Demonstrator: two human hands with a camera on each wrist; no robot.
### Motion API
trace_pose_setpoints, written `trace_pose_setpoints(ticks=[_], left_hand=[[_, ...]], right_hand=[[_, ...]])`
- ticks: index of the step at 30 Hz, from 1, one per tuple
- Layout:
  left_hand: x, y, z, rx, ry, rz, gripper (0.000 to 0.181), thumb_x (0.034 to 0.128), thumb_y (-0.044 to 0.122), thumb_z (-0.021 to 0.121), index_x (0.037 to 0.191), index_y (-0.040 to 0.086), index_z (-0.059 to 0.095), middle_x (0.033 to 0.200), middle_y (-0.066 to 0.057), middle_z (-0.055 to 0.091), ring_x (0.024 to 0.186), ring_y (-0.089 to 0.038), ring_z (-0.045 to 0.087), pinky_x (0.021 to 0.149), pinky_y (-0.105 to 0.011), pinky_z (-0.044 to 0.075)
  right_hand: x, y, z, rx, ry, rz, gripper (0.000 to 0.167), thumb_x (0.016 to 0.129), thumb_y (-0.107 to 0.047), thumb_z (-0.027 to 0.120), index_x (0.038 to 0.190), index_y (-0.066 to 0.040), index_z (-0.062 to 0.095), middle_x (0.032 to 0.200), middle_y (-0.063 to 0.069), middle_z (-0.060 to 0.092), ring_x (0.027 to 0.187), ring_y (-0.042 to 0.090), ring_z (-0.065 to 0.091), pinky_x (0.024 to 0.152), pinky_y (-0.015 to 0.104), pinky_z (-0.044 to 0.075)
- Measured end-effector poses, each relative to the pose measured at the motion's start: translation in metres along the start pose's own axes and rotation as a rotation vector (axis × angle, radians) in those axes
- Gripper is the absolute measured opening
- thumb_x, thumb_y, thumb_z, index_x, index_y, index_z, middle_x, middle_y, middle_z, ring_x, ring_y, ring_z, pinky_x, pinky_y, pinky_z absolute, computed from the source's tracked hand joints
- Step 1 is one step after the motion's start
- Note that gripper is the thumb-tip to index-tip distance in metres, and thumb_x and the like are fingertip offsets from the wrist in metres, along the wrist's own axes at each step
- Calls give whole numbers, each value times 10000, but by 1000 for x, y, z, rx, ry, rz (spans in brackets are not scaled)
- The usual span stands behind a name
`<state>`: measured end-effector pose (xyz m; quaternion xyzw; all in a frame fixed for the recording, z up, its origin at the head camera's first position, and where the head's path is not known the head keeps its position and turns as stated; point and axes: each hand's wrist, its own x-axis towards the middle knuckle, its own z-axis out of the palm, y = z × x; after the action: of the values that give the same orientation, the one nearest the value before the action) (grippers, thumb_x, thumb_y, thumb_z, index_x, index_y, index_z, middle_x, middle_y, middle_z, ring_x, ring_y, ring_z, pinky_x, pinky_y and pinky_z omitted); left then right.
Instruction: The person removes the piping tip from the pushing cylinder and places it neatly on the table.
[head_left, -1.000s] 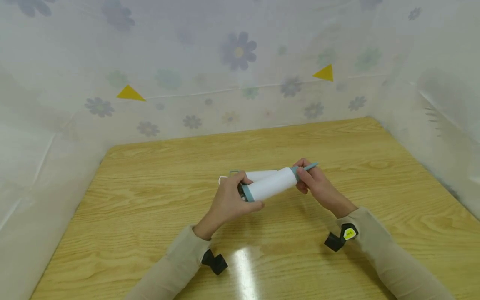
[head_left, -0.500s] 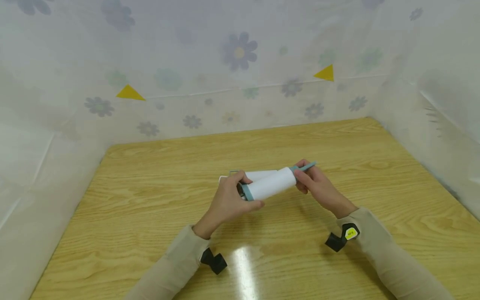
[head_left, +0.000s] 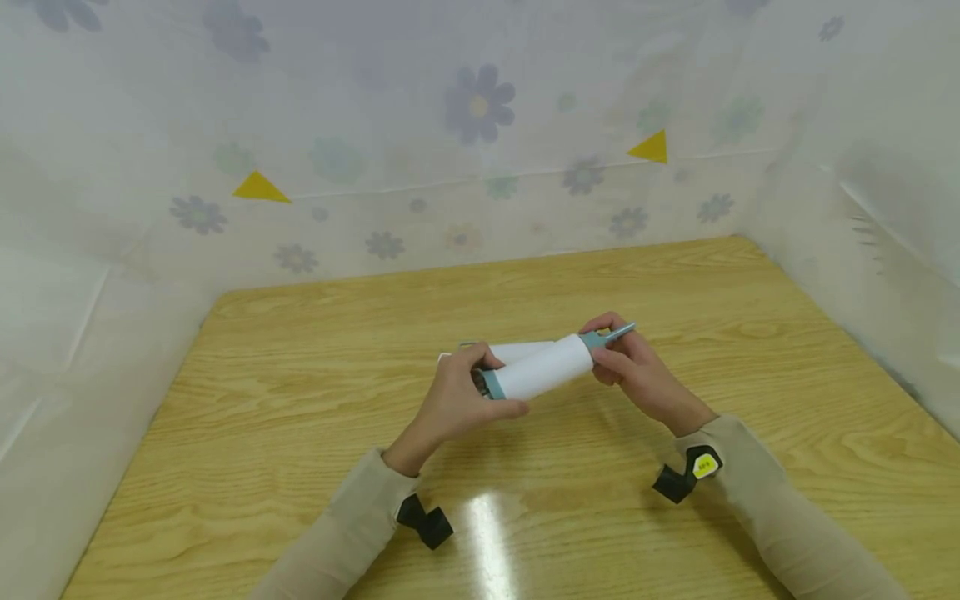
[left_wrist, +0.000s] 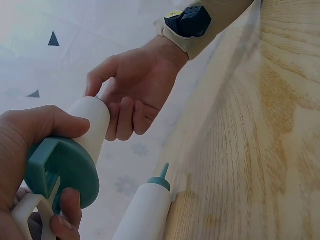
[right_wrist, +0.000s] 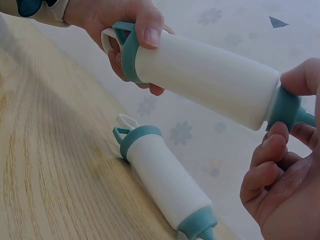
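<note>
Both hands hold a white squeeze bottle (head_left: 543, 368) tilted above the table, its nozzle end higher and to the right in the head view. My left hand (head_left: 456, 396) grips the other end, thumb and fingers round the teal end piece (right_wrist: 131, 57) with its teal loop and white loop. At the nozzle end, my right hand (head_left: 633, 371) pinches the teal nozzle cap (right_wrist: 284, 107) between thumb and fingers. A narrow pale band shows between cap and white body in the right wrist view. A second, similar bottle (right_wrist: 167, 180) lies on the table behind, partly hidden in the head view.
The wood-grain table (head_left: 360, 333) ends at a pale flowered sheet (head_left: 405, 125) at the back and sides. Two yellow triangles (head_left: 258, 187) mark the back sheet. Black camera mounts (head_left: 426, 523) sit on both wrists.
The right hand's fingers have shifted round the nozzle cap, uncovering more of it. The left hand and the bottle body stay nearly still, as does the bottle on the table.
</note>
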<state>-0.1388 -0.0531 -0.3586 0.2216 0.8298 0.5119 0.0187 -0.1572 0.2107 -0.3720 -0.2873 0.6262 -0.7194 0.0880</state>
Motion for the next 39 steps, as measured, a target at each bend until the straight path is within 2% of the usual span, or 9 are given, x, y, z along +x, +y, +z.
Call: trace_pose_setpoints(ticks=[4,8,13,17,21,24,29,33,39], left_hand=[[-1,1,0,-11,-7,-11,373,682,212,866,911,79,604,1031,-110,632,820,-199,607,638,-271,517],[-1,2,2,-9,-1,9,378,686,190,865,929,66,603,1042,-122,641,815,-194,624,636,-268,523],[-1,1,3,36,24,53,394,682,193,867,941,52,605,1014,-140,662,781,-194,638,610,-237,513],[-2,3,3,83,45,69,391,680,205,866,931,55,605,990,-140,671,767,-197,639,589,-224,503],[-3,5,3,121,68,64,385,673,214,867,923,65,616,969,-124,679,759,-191,632,577,-225,497],[-2,5,3,132,75,65,381,671,214,867,922,68,619,967,-121,682,767,-191,632,581,-226,497],[-2,4,3,142,79,70,374,668,206,866,915,70,621,959,-119,684,763,-190,629,577,-225,493],[-2,3,3,145,78,68,372,667,202,863,915,70,620,959,-119,684,759,-188,630,575,-223,494],[-2,2,3,117,53,57,385,683,209,866,941,79,610,1001,-118,667,792,-196,635,601,-231,508]], right_hand=[[0,1,-1,63,-33,-7,237,999,-29,371,1142,-175,492,817,-79,451,605,208,196,592,348,176],[0,0,-2,60,-60,-23,197,1041,-169,341,1150,-183,504,776,-56,410,580,209,167,555,343,158],[0,2,-2,-32,-56,-61,319,1067,-330,239,1151,-205,520,668,40,288,546,219,169,503,346,149],[0,2,-2,-145,-8,-24,372,1068,-355,182,1109,-206,520,612,61,286,510,229,179,460,341,155],[0,2,-1,-240,66,26,388,1062,-397,178,1056,-201,513,602,29,330,504,220,217,451,325,175],[0,3,-1,-287,97,42,353,1066,-374,205,1008,-192,502,643,-23,375,524,166,274,463,300,208],[0,4,-1,-323,106,61,257,1070,-270,275,946,-138,457,680,-49,397,550,92,318,471,265,248],[-1,4,-1,-300,111,68,198,1065,-223,316,974,-123,460,701,-30,416,562,118,329,494,278,267],[-2,1,1,-258,110,35,190,1063,-222,316,1029,-153,490,747,-20,441,582,172,332,524,299,280]])
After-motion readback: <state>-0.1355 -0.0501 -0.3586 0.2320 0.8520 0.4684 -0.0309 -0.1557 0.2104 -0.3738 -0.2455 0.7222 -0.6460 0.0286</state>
